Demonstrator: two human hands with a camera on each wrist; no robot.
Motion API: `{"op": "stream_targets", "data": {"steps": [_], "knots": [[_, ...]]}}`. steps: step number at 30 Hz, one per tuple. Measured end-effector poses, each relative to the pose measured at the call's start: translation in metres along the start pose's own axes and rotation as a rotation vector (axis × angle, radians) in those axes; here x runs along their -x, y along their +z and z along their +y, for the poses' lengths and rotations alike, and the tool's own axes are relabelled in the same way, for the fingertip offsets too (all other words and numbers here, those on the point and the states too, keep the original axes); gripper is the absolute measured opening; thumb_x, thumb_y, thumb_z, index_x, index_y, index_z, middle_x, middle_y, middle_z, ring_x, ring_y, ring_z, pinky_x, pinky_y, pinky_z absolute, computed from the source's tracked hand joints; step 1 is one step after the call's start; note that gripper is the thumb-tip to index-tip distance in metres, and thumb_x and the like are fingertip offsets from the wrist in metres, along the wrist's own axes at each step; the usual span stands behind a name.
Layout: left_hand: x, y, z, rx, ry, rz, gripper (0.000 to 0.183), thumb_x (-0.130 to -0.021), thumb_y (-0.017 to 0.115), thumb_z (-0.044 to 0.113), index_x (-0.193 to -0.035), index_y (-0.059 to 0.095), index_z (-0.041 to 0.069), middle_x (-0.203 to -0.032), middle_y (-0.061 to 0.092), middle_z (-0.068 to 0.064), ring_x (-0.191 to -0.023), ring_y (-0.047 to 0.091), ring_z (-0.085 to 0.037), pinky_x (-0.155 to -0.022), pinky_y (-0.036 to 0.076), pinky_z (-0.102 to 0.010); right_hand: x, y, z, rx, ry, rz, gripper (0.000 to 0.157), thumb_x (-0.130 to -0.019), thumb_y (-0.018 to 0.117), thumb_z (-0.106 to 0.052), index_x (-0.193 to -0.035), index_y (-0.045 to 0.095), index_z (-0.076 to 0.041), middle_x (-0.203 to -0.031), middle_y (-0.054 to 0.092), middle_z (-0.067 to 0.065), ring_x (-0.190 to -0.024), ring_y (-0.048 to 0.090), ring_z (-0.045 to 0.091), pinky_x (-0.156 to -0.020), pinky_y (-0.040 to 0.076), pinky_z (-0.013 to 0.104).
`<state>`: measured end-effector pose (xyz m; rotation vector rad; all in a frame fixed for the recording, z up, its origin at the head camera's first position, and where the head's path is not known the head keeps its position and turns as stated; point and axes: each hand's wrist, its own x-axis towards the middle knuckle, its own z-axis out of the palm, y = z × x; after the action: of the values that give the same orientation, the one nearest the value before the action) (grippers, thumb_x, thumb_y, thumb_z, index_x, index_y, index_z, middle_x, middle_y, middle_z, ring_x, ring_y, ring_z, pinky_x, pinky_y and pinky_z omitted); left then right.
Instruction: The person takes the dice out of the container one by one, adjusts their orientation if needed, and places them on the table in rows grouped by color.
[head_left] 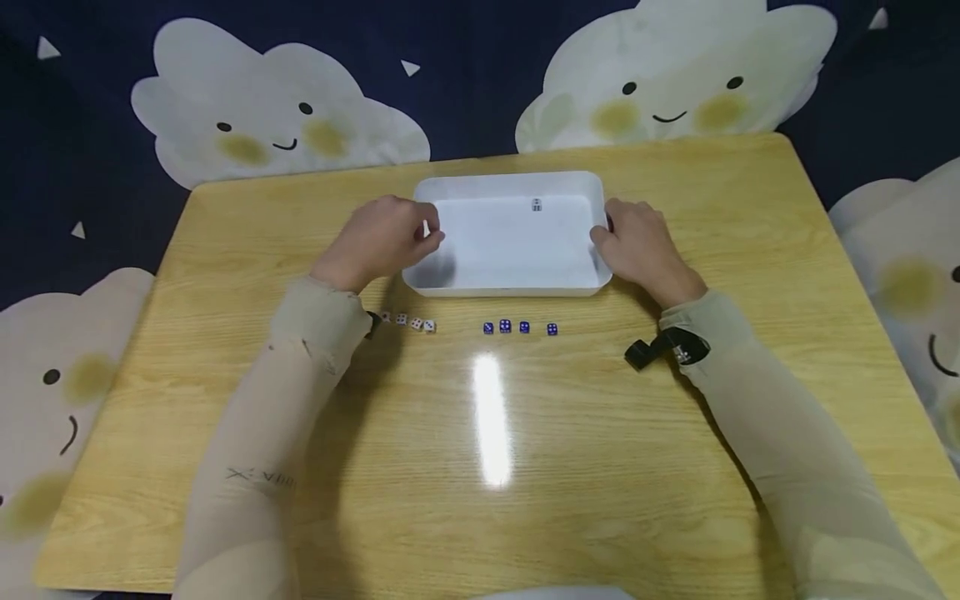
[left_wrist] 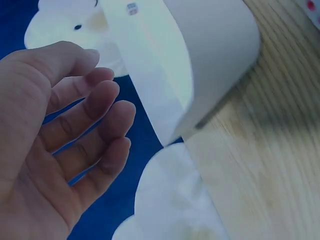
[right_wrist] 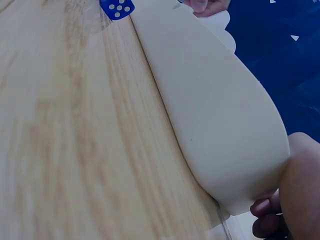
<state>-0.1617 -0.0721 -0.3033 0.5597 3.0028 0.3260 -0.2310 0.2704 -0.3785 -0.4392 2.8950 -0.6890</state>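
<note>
A white rectangular tray (head_left: 510, 292) stands toward the back of the table, with a white die (head_left: 536, 205) inside near its far wall. My right hand (head_left: 637, 246) grips the tray's right end, thumb at the rim and fingertips low on the outside. Over the tray's left end hovers my left hand (head_left: 390, 237), its fingers loosely bent and holding nothing; the left wrist view shows a gap between those fingers (left_wrist: 107, 120) and the tray wall (left_wrist: 215, 55). In front of the tray lie several white dice (head_left: 416, 323) and several blue dice (head_left: 505, 326) in a row.
The wooden table (head_left: 420, 433) carries a bright light reflection in the middle. A dark blue cloth (head_left: 472, 75) with cloud prints hangs behind it. A black wrist strap (head_left: 678, 343) is on the right sleeve. Part of a white object (head_left: 555, 593) shows at the near edge.
</note>
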Motion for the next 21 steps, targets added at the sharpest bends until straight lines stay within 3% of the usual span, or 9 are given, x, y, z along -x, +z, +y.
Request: {"op": "stream_targets", "data": {"steps": [7,21], "knots": [[-0.029,0.0,0.013,-0.028,0.072,0.007,0.024,-0.103,0.055,0.022,-0.107,0.075,0.009,-0.086,0.074,-0.009,-0.073,0.062,-0.021,-0.07,0.051,-0.038,-0.001,0.0,0.002,-0.006,0.001,0.007,0.037,-0.102,0.038,-0.031,-0.107,0.057,0.001,-0.097,0.059,0.021,-0.094,0.049,0.038,-0.083,0.036,0.046],[-0.074,-0.002,0.03,-0.007,-0.018,-0.059,0.028,-0.104,0.052,0.024,-0.114,0.074,0.01,-0.092,0.071,-0.005,-0.079,0.058,-0.02,-0.074,0.046,-0.035,-0.001,0.001,0.003,-0.023,0.009,0.0,0.035,-0.102,0.039,-0.03,-0.105,0.057,0.0,-0.095,0.058,0.02,-0.092,0.048,0.037,-0.08,0.035,0.043]]}}
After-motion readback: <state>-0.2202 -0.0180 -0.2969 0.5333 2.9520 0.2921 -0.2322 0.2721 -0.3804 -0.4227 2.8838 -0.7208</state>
